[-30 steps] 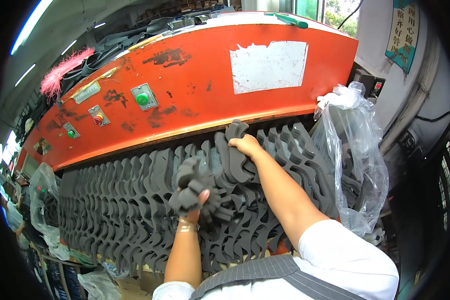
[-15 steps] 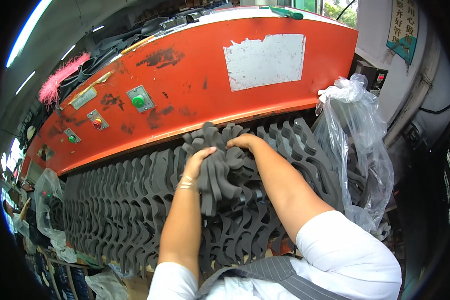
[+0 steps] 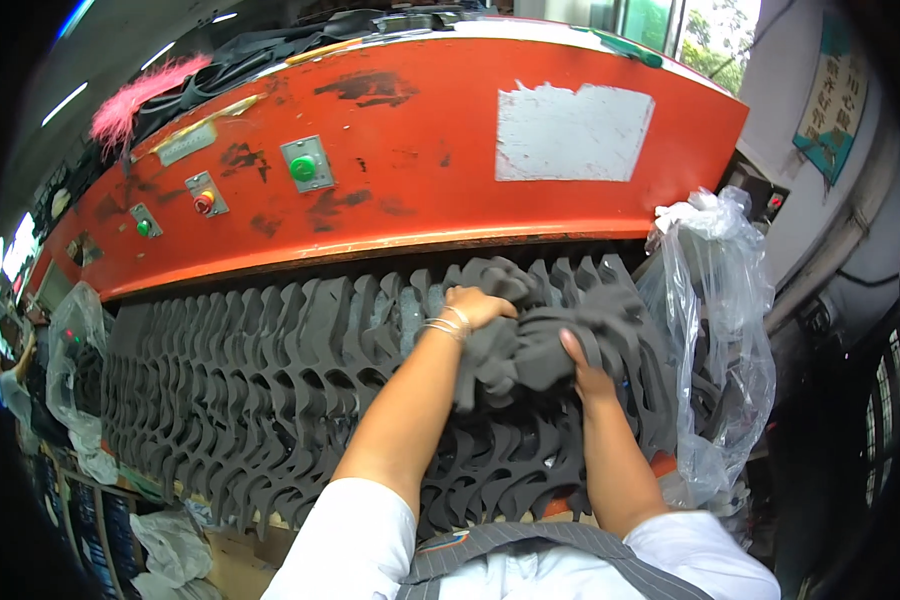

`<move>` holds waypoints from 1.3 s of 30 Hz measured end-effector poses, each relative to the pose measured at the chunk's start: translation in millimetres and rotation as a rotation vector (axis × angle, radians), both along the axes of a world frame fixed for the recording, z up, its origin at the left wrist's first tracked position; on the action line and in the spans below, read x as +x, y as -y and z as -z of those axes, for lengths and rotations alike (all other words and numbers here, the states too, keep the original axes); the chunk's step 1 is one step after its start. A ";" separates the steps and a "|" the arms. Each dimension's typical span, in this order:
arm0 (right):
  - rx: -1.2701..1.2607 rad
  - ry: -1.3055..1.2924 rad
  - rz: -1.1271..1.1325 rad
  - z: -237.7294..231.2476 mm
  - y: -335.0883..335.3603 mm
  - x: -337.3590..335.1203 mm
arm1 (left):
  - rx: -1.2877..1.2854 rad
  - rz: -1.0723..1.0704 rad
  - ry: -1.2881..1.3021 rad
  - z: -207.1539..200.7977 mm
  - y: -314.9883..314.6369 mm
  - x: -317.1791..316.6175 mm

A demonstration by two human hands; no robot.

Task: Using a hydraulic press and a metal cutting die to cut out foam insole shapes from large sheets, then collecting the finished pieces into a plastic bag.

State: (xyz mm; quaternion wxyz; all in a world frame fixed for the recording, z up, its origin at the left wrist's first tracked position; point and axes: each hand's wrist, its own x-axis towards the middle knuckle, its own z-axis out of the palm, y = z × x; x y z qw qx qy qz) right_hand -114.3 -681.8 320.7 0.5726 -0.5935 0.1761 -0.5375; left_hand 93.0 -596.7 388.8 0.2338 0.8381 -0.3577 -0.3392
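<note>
A bundle of dark grey curved foam pieces (image 3: 530,345) is held between my two hands, above the right part of the machine bed. My left hand (image 3: 477,306) grips the bundle from its left side, with fingers partly hidden behind the foam. On the near right side, my right hand (image 3: 588,375) holds it with the thumb showing on top. Underneath and to the left, rows of wavy cut foam strips (image 3: 240,390) cover the bed. Bare bluish-grey patches show between strips just left of my left hand.
A red machine beam (image 3: 410,150) with green and red buttons spans the far side. Clear plastic bags hang at the right end (image 3: 720,340) and the left end (image 3: 78,360) of the bed. Dark material and a pink fluffy strip (image 3: 150,95) lie on top of the beam.
The foam bundle has moved right and been turned between my hands. My right hand has come round from the far side to the near right. The view has shifted slightly.
</note>
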 end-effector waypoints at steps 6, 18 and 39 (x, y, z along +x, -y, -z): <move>-0.795 -0.639 0.388 -55.6 -37.9 -99.1 | 0.013 -0.104 0.222 -5.9 9.2 -56.5; -0.126 0.216 0.419 -95.3 19.5 -268.2 | 0.058 -0.007 -0.027 48.1 34.3 43.7; 0.892 -0.303 0.036 30.9 222.6 -225.7 | -0.025 0.267 0.449 50.9 14.7 37.7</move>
